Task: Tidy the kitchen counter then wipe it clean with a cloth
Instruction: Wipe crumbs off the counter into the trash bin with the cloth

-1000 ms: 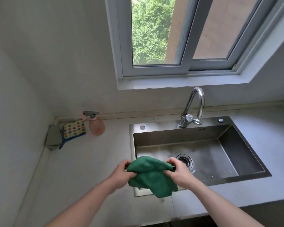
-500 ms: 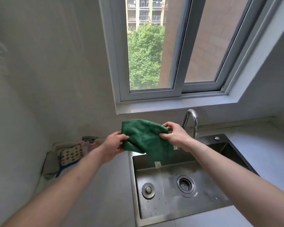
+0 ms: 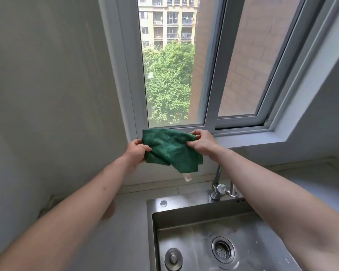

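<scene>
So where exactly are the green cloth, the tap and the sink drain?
green cloth [image 3: 169, 148], head view, middle of the fabric held between both hands.
tap [image 3: 220, 189], head view, chrome base by the handle.
sink drain [image 3: 223, 249], head view, centre of the strainer.

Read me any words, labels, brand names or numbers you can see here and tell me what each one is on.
No text here can be read.
White tag hanging from the green cloth: any print is too small and blurred.
Small dark mark on the sink rim by the faucet: too small to read.
</scene>
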`<state>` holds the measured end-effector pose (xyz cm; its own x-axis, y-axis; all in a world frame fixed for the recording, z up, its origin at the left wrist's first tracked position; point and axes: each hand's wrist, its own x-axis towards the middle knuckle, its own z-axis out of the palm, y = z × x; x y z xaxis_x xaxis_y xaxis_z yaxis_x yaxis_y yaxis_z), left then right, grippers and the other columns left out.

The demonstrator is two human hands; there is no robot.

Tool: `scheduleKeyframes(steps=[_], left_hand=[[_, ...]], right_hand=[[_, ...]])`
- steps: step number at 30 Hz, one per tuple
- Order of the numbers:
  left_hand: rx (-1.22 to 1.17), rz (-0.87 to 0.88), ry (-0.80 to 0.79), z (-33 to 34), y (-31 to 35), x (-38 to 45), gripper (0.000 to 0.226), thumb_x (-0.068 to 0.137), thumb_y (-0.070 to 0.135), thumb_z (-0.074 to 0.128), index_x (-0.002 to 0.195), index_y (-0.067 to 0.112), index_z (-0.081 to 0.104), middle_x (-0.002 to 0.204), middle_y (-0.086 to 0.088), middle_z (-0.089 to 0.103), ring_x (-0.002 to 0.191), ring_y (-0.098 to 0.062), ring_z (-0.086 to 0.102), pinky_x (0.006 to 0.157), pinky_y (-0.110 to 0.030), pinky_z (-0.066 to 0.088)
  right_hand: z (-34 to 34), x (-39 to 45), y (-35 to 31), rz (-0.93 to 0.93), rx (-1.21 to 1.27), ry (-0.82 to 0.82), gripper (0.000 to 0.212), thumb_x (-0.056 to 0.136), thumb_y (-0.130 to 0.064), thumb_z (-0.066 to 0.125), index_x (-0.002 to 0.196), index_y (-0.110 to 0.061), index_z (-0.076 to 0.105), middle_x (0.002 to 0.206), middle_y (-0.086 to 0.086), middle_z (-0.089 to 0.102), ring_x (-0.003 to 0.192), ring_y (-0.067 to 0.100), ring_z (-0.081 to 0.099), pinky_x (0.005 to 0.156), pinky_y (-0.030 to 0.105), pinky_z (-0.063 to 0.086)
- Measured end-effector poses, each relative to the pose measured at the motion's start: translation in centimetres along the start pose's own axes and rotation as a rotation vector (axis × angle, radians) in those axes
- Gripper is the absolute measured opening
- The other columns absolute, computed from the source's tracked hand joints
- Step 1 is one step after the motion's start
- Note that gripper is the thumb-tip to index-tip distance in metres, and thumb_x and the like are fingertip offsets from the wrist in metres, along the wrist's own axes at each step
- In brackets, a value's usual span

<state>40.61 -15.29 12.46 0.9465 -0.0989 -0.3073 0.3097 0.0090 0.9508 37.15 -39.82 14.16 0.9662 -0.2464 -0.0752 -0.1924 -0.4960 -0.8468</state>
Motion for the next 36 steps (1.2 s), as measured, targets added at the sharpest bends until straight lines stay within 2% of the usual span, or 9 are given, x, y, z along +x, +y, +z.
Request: scheduleKeyframes(steps=[8,11,14,17,19,23,27,31,36], left_hand=[[0.056,0.052,0.060,2.1,1.5,7.1,0.015,0.097,0.020,0.064,0.110,0.015,0.058,0.114,-0.007,0.068,0.097,-0.024,0.069,0.086,-0.045,0.060],[0.092,0.047,0.099,1.9,1.2,9.9,0.023,0.088,0.028,0.065,0.108,0.018,0.063,0.111,-0.005,0.071,0.102,-0.025,0.070,0.093,-0.049,0.058],[0.134,-0.011,0.135,1.6,0.1,12.6,0.029,0.073,0.032,0.058,0.099,0.021,0.067,0.107,-0.005,0.074,0.099,-0.027,0.071,0.091,-0.050,0.059],[0.227,-0.071,0.186,0.8,-3.5,17.5,0.030,0.066,0.028,0.054,0.094,0.022,0.064,0.106,-0.010,0.072,0.092,-0.033,0.072,0.080,-0.054,0.062],[0.344,-0.073,0.235,0.8,-4.6,18.0,0.034,0.069,0.025,0.057,0.102,0.020,0.064,0.109,-0.012,0.071,0.091,-0.034,0.071,0.081,-0.048,0.062],[0.632,0.050,0.319,2.2,-3.3,13.4,0.048,0.083,0.017,0.070,0.127,0.010,0.052,0.122,-0.010,0.064,0.112,-0.032,0.062,0.097,-0.036,0.052],[0.977,0.364,0.340,1.6,-4.9,12.6,0.073,0.079,0.012,0.073,0.142,0.017,0.037,0.138,-0.007,0.044,0.124,-0.029,0.049,0.105,-0.040,0.046],[1.385,0.712,0.192,1.7,-6.1,11.9,0.061,0.082,0.008,0.060,0.140,0.023,0.052,0.143,0.000,0.046,0.129,-0.026,0.045,0.107,-0.037,0.038],[1.460,0.420,-0.070,1.9,-6.7,11.4,0.061,0.092,0.020,0.046,0.153,0.023,0.038,0.155,0.001,0.040,0.140,-0.023,0.038,0.116,-0.040,0.034]], right_hand=[[0.3,7.3,-1.2,-0.006,-0.042,0.087,0.019,0.091,-0.012,0.069,0.109,-0.017,0.069,0.108,0.005,0.068,0.101,0.023,0.063,0.088,0.032,0.052],[1.2,10.2,-1.2,-0.005,-0.097,0.090,0.018,0.090,-0.012,0.067,0.106,-0.019,0.069,0.105,0.004,0.067,0.099,0.022,0.061,0.086,0.030,0.050],[2.8,12.6,-0.8,0.015,-0.220,0.094,0.017,0.087,-0.016,0.066,0.098,-0.029,0.066,0.105,0.001,0.068,0.105,0.026,0.062,0.097,0.040,0.051],[4.7,14.1,0.2,0.041,-0.321,0.106,0.028,0.088,-0.018,0.065,0.112,-0.032,0.067,0.118,0.002,0.068,0.119,0.028,0.056,0.104,0.044,0.046],[5.8,14.3,0.9,0.032,-0.341,0.135,0.033,0.090,-0.016,0.067,0.120,-0.030,0.065,0.123,0.002,0.066,0.125,0.028,0.051,0.105,0.039,0.045],[7.7,13.6,2.8,-0.053,-0.387,0.152,0.055,0.090,-0.010,0.073,0.139,-0.022,0.052,0.139,-0.001,0.052,0.130,0.024,0.042,0.110,0.035,0.039],[8.5,11.8,5.1,-0.230,-0.505,0.209,0.049,0.092,-0.021,0.071,0.138,-0.026,0.053,0.137,-0.004,0.044,0.126,0.021,0.040,0.108,0.038,0.044],[8.9,10.7,7.2,-0.231,-0.597,0.067,0.038,0.098,-0.038,0.058,0.135,-0.028,0.059,0.136,-0.004,0.052,0.123,0.021,0.045,0.105,0.039,0.042],[8.7,10.4,7.3,-0.141,-0.766,-0.136,0.052,0.102,-0.040,0.051,0.151,-0.028,0.042,0.155,-0.005,0.041,0.140,0.023,0.035,0.114,0.043,0.034]])
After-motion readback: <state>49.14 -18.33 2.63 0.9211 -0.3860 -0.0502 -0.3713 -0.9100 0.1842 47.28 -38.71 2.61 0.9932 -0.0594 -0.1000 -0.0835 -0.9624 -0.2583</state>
